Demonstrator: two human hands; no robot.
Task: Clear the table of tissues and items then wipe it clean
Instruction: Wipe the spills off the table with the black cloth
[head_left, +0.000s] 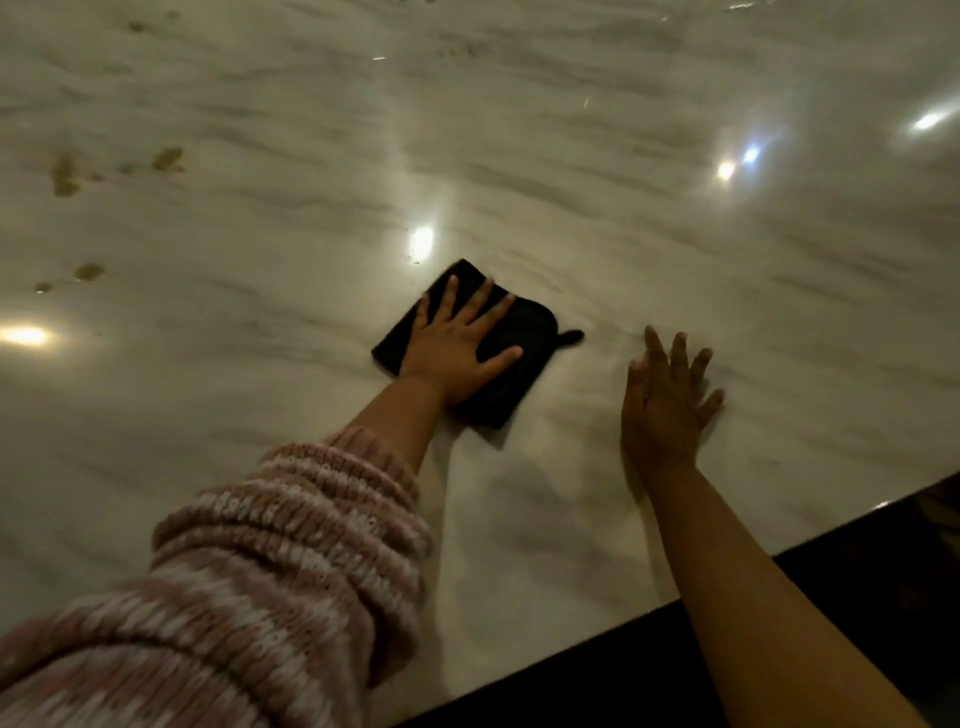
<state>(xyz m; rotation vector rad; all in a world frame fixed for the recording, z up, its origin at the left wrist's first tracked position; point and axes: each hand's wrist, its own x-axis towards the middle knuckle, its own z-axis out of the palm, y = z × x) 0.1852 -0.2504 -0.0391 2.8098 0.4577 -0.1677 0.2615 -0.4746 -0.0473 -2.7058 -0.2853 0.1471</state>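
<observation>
A folded black cloth (524, 358) lies flat on the glossy white marble table (571, 197), near its middle. My left hand (457, 343) presses down on the cloth with fingers spread, palm flat over its left half. To the right of the cloth, my right hand (665, 405) rests on the bare tabletop, fingers apart, holding nothing. A pink and white knitted sleeve (249, 587) covers my left forearm.
Several brownish stains mark the table at the left, a cluster (67, 174) further back and smaller spots (88, 271) nearer. Ceiling lights reflect off the surface. The table's front edge (649, 608) runs diagonally at lower right, with dark floor beyond it.
</observation>
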